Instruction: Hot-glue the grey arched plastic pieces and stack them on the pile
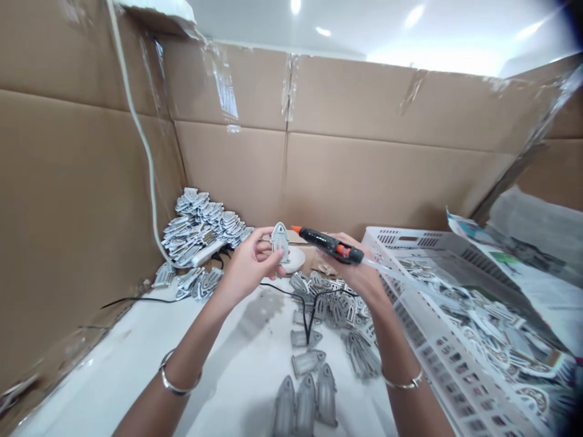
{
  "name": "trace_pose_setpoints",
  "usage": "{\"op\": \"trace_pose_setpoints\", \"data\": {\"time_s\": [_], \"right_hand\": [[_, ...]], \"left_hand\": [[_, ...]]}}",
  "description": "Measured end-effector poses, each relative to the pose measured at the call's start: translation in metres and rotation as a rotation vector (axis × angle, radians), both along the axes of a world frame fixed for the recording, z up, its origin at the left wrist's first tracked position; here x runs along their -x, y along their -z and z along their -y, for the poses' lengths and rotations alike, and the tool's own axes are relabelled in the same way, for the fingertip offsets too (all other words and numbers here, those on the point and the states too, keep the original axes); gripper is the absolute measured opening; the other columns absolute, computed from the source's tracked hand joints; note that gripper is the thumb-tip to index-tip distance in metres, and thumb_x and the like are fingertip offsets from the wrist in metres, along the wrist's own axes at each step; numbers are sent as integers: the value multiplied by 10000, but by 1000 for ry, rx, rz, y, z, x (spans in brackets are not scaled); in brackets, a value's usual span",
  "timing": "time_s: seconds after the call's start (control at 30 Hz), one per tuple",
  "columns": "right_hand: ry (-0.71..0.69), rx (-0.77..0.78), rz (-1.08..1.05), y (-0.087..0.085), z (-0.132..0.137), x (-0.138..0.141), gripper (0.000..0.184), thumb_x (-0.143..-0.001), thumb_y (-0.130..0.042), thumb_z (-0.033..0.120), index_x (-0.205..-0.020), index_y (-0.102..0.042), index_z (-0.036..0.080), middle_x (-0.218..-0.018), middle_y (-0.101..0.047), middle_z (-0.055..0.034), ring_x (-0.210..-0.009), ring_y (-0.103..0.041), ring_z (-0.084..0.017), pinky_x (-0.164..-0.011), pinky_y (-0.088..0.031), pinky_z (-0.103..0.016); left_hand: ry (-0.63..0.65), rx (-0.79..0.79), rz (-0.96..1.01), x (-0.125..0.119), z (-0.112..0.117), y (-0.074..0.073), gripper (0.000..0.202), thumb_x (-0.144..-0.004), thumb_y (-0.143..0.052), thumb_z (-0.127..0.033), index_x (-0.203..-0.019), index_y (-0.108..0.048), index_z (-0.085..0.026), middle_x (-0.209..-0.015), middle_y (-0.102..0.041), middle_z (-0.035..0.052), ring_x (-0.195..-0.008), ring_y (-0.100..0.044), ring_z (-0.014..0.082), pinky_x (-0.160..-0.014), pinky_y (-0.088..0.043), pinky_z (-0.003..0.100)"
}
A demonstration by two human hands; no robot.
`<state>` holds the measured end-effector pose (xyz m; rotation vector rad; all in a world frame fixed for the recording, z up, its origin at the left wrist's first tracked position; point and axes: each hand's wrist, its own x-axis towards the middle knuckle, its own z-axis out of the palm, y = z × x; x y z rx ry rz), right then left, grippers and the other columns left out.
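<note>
Upright between the thumb and fingers of my left hand is a small grey-and-white arch-shaped piece with a pointed top. My right hand is wrapped round a black glue gun with an orange nozzle, its tip pointing left, close beside the piece. A clear glue stick sticks out of the gun's rear. Below my hands, several grey arch pieces lie on the white table. Behind my left hand sits a round white dish, partly hidden.
Stacked arch pieces fill the back left corner. A white plastic crate holding many pieces stands at right, with printed sheets on its far side. A black cord crosses the table. Cardboard walls enclose the space.
</note>
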<state>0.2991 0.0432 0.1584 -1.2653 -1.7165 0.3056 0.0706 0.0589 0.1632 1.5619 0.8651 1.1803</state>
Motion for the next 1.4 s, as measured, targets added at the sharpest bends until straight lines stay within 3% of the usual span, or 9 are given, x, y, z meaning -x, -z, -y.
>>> {"op": "trace_pose_setpoints", "data": {"time_s": [0.13, 0.3, 0.73, 0.97, 1.13, 1.23, 1.4], "right_hand": [[-81, -41, 93, -3, 3, 4, 111, -811, -661, 326, -786, -663, 218, -926, -685, -26, -837, -610, -177, -750, -445, -312], [-106, -74, 140, -1, 3, 6, 68, -806, -640, 282, -785, -659, 220, -908, -678, -23, -855, -605, -173, -764, -442, -310], [11, -220, 332, 5, 4, 8, 145, -803, -533, 179, -665, -534, 225, -834, -607, -20, -771, -548, -162, -668, -404, -282], [65, -230, 383, 6, 1, 5, 106, -807, -551, 220, -703, -570, 224, -882, -629, -29, -830, -569, -171, -699, -420, -281], [288, 56, 438, 13, -15, -17, 243, -858, -538, 420, -763, -649, 226, -880, -695, -60, -812, -637, -202, -643, -411, -286], [500, 325, 548, 33, -33, -35, 331, -869, -507, 480, -912, -703, 218, -952, -735, -116, -889, -683, -271, -676, -441, -320], [582, 681, 688, 67, -56, -56, 417, -841, -550, 446, -1130, -699, 186, -1151, -720, -160, -1077, -672, -331, -800, -495, -372]], "left_hand": [[37, 0, 0, 5, -2, 3, 513, -813, -699, -331, -1243, -466, -175, -849, -700, 47, -631, -727, 194, -470, -526, 226], [66, -2, 12, 5, 0, 2, 488, -821, -696, -340, -1222, -468, -182, -907, -710, 67, -619, -724, 184, -458, -520, 220], [8, -54, -31, 3, 2, 4, 461, -841, -661, -336, -1236, -474, -190, -895, -709, 62, -630, -723, 186, -457, -518, 228], [-4, -19, -57, 5, -6, 9, 432, -833, -660, -338, -1196, -468, -204, -870, -699, 47, -626, -722, 189, -450, -500, 227], [8, 18, -50, 6, -15, 13, 383, -812, -664, -340, -1091, -450, -186, -858, -698, 52, -611, -709, 177, -455, -491, 225], [0, 37, -64, 5, -18, 15, 343, -792, -665, -342, -989, -425, -197, -879, -708, 65, -570, -680, 150, -427, -445, 207], [-10, 30, -109, 3, -18, 17, 278, -776, -661, -308, -841, -410, -208, -802, -711, 32, -540, -601, 98, -487, -416, 200]]}}
